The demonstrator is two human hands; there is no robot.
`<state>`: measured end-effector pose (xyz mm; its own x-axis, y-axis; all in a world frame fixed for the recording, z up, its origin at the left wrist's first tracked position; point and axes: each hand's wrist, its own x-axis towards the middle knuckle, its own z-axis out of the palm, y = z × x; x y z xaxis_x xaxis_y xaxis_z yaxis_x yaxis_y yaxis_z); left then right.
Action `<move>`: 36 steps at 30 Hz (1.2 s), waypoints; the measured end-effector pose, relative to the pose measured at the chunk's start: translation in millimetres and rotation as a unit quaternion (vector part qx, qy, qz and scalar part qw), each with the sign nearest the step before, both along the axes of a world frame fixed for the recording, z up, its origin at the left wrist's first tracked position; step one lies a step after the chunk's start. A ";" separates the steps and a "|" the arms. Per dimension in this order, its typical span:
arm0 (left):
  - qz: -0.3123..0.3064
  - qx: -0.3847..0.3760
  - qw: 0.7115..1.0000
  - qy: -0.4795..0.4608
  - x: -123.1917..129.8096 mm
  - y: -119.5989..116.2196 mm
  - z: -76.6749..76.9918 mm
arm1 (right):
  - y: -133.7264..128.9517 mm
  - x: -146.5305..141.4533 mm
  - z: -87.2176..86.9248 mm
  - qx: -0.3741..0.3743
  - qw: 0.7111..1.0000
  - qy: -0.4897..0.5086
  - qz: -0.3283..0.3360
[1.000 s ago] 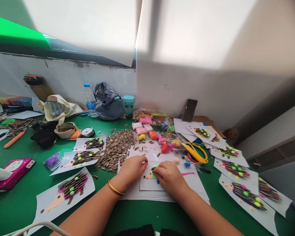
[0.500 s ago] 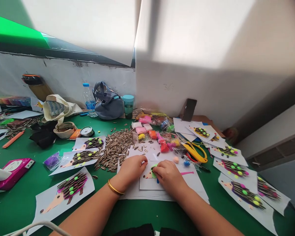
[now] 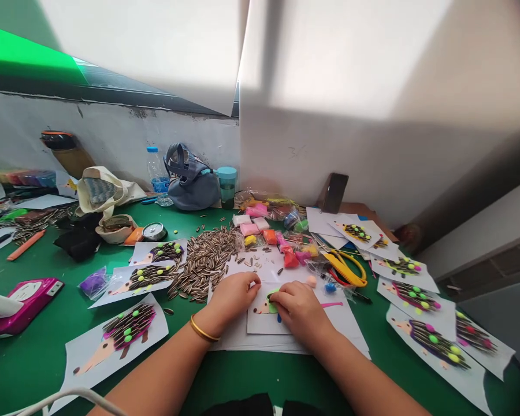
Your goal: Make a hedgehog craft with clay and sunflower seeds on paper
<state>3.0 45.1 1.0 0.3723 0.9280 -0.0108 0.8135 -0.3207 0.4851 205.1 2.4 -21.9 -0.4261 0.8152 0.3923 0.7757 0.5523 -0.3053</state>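
A white sheet (image 3: pixel 260 326) lies before me with a small hedgehog picture, its peach clay face (image 3: pixel 262 309) at the left and green clay (image 3: pixel 274 307) behind it. My right hand (image 3: pixel 301 309) is closed over the green clay, thumb and fingers pinching what looks like a dark sunflower seed at its edge. My right palm hides most of the hedgehog's body. At the sheet's upper left corner, my left hand (image 3: pixel 238 294) is closed with fingertips together; whatever they hold is hidden. A pile of striped sunflower seeds (image 3: pixel 208 254) spreads behind my left hand.
Finished hedgehog pictures lie left (image 3: pixel 121 346) and right (image 3: pixel 435 341). Behind my hands are bagged clay pieces (image 3: pixel 290 258), yellow-handled scissors (image 3: pixel 349 268) and a blue clay lump (image 3: pixel 330 287). A phone (image 3: pixel 334 193) leans on the wall. A white cable (image 3: pixel 78 393) crosses the front left.
Both hands stay almost in place, the right one still pinching at the green clay. The whole view has shifted very slightly.
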 end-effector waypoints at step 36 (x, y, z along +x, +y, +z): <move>0.140 -0.451 0.666 -0.578 15.5 -20.0 16.0 | 10.4 -36.4 60.8 -0.105 0.988 0.105 0.037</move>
